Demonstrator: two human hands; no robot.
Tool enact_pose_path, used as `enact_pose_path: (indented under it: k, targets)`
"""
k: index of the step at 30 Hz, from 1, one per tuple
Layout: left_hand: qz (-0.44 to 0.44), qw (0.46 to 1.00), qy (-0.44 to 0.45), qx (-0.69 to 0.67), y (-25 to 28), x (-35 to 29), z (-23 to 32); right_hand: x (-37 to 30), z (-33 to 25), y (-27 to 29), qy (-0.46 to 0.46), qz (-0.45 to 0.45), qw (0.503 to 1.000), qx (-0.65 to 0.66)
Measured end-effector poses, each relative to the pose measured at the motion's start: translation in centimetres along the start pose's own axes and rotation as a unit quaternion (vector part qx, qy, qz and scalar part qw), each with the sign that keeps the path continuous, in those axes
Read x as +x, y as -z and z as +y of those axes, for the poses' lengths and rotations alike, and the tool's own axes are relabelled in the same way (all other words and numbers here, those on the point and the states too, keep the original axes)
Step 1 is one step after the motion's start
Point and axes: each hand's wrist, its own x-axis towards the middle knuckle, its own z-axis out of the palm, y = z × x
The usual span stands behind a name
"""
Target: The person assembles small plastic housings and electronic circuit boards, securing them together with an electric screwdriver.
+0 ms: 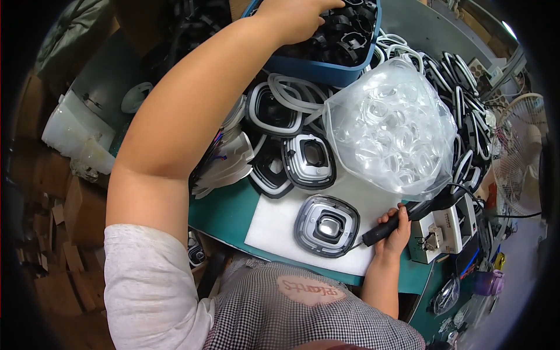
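Rounded-square housing (328, 226) flat on a white mat, with a black-handled tool at its right

Nearest, along the lower edge: checked apron (262, 318) with a pink patch, close to the green tabletop (219, 213). Just beyond, white mat (269, 219) under the housing, its rim grey and its centre shiny. To the right, right hand (394, 233) wrapped tightly around the handle of the black-handled tool (377, 234), tip end directed toward the housing's lower right edge; touching or just apart, cannot tell. Beside that hand, white box-shaped unit (426, 240).

Farther out, behind the mat: second housing (309, 160), tilted, among similar frames and pale rings (291, 96). Right of these, clear plastic bag (391, 128) full of transparent round pieces.

Farthest, at the upper edge: blue bin (326, 71) of black parts (344, 38), with left hand (294, 20) over it; fingers partly out of view, so cannot tell whether spread or closed on something.
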Motion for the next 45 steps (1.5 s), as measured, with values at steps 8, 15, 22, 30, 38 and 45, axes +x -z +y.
enact_pose_path:
  k: [8, 15, 22, 30, 38, 45]
  targets:
    - [-0.010, 0.996, 0.046, 0.080, -1.2, 2.4, 1.5, -0.1, -0.2, -0.6, -0.009, -0.010, 1.000, -0.008]
    - [-0.135, 0.957, -0.095, 0.239, -0.7, 2.3, 3.5, -0.2, -0.4, -0.8, -0.006, 0.001, 1.000, -0.004]
    - [-0.017, 0.962, -0.112, 0.247, 1.0, 1.5, 1.3, -0.3, -0.4, -0.5, -0.013, -0.005, 1.000, -0.004]
    - [-0.044, 0.993, -0.107, -0.005, 5.5, -7.6, 8.2, -0.1, -0.1, -0.2, -0.013, 0.000, 1.000, -0.005]
    - [-0.239, 0.921, -0.057, -0.303, -0.8, -21.2, 15.3, 0.5, -0.1, -0.3, -0.012, -0.029, 1.000, -0.001]
    - [-0.184, 0.931, -0.057, -0.310, -5.2, -24.6, 17.5, 0.4, 0.0, 0.3, -0.006, -0.029, 1.000, -0.001]
